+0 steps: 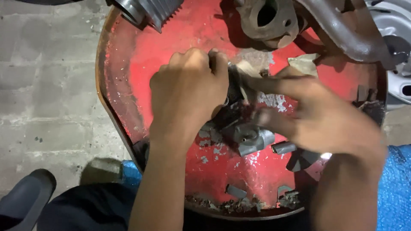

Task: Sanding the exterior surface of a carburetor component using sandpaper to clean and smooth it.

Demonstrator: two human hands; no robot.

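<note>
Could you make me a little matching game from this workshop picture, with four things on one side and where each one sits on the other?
Things:
1. finned grey cylinder
2. rusty ring-shaped casting
3. dark shoe
4. blue sheet

Places:
A. bottom left, on the concrete floor
B. right edge, beside the red drum top
C. top left rim of the red drum top
D. top centre

Pairs: 1-C, 2-D, 3-A, 4-B

Left hand (188, 92) fisted, right hand (319, 117) blurred, fingers extended.
</note>
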